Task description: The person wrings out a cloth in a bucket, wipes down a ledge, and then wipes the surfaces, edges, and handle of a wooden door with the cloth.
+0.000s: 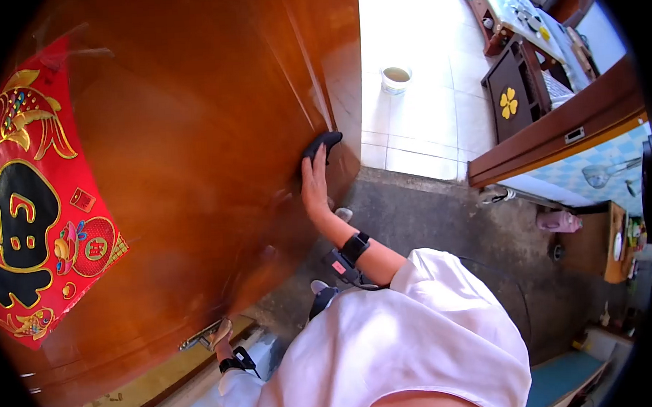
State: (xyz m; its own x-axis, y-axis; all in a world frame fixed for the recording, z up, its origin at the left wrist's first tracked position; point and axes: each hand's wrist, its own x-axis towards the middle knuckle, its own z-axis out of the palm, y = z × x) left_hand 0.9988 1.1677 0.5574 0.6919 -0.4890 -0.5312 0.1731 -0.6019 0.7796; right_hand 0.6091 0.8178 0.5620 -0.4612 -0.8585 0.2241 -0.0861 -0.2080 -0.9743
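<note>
A brown wooden door (171, 159) fills the left of the head view, with a red and gold paper decoration (86, 214) on its face. My right hand (315, 183) presses a black cloth or pad (325, 143) against the door near its far edge, fingers laid over it. Low on the left, my left hand (221, 335) is closed at the metal door handle (195, 341); its fingers are small and partly hidden. Both wrists wear black straps.
A bucket of cloudy liquid (395, 78) stands on the white tiled floor beyond the doorway. Dark cabinets (514, 93) line the upper right. A wooden door frame (527, 147) and a pink container (560, 222) are at the right. A thin cable crosses the dark floor.
</note>
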